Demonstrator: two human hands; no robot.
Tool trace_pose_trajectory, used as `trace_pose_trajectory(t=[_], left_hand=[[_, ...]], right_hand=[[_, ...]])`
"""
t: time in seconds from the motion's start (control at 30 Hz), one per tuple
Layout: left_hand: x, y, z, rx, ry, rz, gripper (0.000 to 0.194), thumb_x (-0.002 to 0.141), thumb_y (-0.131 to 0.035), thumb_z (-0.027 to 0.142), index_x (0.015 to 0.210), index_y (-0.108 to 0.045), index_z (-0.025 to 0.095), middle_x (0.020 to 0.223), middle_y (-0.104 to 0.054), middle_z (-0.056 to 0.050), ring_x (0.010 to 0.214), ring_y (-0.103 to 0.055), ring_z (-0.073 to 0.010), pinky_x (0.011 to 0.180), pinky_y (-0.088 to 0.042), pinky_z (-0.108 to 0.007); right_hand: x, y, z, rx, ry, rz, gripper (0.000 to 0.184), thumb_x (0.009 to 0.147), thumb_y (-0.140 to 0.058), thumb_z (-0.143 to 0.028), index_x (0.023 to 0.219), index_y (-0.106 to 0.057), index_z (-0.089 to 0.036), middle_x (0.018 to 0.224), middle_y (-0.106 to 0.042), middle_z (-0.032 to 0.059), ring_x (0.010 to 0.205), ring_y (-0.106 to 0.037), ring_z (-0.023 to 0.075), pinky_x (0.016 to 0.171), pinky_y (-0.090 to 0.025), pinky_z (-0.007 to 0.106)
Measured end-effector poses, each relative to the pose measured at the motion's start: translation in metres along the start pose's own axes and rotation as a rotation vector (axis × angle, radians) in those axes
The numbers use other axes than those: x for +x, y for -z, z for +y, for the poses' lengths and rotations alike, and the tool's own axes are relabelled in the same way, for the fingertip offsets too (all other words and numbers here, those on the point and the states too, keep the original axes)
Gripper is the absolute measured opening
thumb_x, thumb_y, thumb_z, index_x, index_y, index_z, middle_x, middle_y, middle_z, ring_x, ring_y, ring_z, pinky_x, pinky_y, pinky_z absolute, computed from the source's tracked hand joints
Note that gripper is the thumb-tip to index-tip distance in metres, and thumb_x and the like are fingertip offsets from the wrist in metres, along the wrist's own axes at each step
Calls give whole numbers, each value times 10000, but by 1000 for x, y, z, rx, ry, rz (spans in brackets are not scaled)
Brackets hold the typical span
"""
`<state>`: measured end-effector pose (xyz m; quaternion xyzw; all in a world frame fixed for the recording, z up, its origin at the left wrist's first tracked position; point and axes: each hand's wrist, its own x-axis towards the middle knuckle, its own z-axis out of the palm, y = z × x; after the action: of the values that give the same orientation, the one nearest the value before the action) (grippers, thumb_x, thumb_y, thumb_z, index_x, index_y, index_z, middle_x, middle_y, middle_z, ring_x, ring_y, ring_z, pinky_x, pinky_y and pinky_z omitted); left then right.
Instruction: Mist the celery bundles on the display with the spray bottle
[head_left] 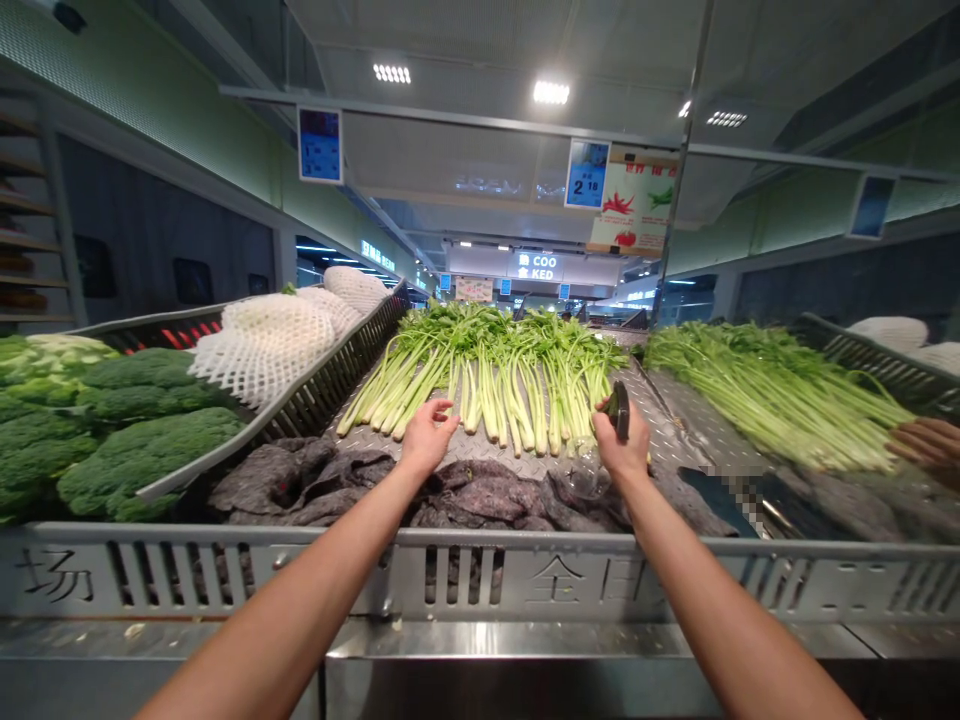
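Note:
A row of celery stalks [491,385] lies on a textured metal shelf, leafy tops away from me and pale ends towards me. My left hand [429,437] is at the near ends of the stalks, left of the middle. Its fingers are loosely bent and apart, with nothing in them. At the right end of the row, my right hand [628,450] is closed around a black rounded object [619,410]. The hand hides most of this object, so its kind is unclear. Crumpled dark grey cloth [480,495] lies beneath my wrists.
A grey slatted front rail [480,545] runs below my forearms. Left of a black slatted divider [360,350] are broccoli [150,450] and produce in white foam nets [274,335]. A mirror-like panel [765,400] on the right reflects the celery. Price signs [586,173] hang above.

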<state>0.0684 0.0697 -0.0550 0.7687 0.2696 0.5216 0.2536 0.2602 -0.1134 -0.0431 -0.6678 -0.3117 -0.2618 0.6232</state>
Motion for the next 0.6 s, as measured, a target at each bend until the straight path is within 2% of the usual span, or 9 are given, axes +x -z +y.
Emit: trace_pose_trajectory(t=[0.07,0.2,0.43,0.6], left_hand=[[0,2,1,32,37,19,337,679,-500,302,975,-517,142,971,-579,-78,813,-556,-163,754,-429,-285],[-2,5,7,38,81,64,358,715,-470,324,1019,-486,136,1047,-550,-98,884,-544,-183,806,-413,-319],[-4,8,13,8,60,124,355,748,-414,347,1018,-488,128,1051,-550,-106,917,-534,-194,845,-393,-332],[-5,9,15,-15,59,121,364,761,-380,357,1024,-485,127,1054,-551,-110,942,-526,-202,865,-381,-348]], right_hand=[[0,0,1,11,3,5,273,594,-466,-325,796,-571,-173,720,-596,32,684,-536,201,671,-389,321],[0,1,1,37,6,27,271,587,-467,-316,789,-573,-169,717,-594,27,690,-535,196,675,-390,311],[-2,2,-4,78,-3,6,217,590,-468,-300,730,-571,-170,678,-586,19,667,-531,183,662,-391,285],[-2,1,-2,74,-50,24,267,588,-476,-322,783,-576,-170,755,-603,40,737,-543,209,714,-386,316]])
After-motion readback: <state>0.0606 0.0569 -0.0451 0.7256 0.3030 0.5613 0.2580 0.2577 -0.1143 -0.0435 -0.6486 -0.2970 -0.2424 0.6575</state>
